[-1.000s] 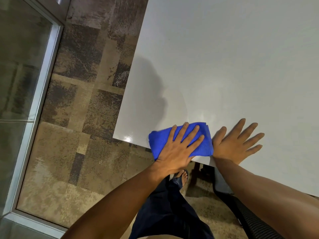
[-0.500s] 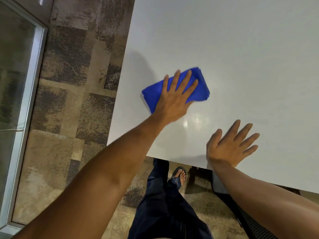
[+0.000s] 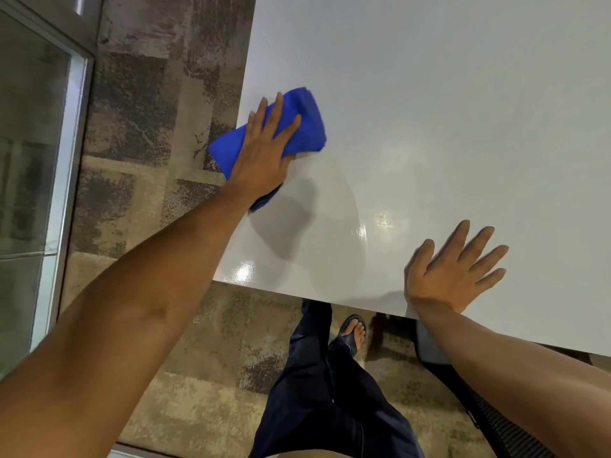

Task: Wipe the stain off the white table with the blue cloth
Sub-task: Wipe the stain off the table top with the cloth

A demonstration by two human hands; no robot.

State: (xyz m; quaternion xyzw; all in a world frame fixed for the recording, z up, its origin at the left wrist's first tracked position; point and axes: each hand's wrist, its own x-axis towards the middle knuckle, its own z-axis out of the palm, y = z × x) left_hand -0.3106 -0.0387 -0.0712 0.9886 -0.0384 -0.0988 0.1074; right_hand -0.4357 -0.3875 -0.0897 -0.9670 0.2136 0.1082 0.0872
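Nearest the camera, dark trousers and a sandalled foot stand on the mottled brown carpet, with part of a black chair under the table's near edge. The right hand lies flat on the white table just inside that edge, palm down, fingers spread wide and holding nothing. Between the two hands the glossy tabletop shows a curved wet sheen with bright reflections; no distinct stain can be made out there. Farther off, the left hand presses flat on the folded blue cloth, fingers extended over it. The cloth sits at the table's left edge, one corner overhanging the carpet. A glass panel with a pale frame runs along the far left.
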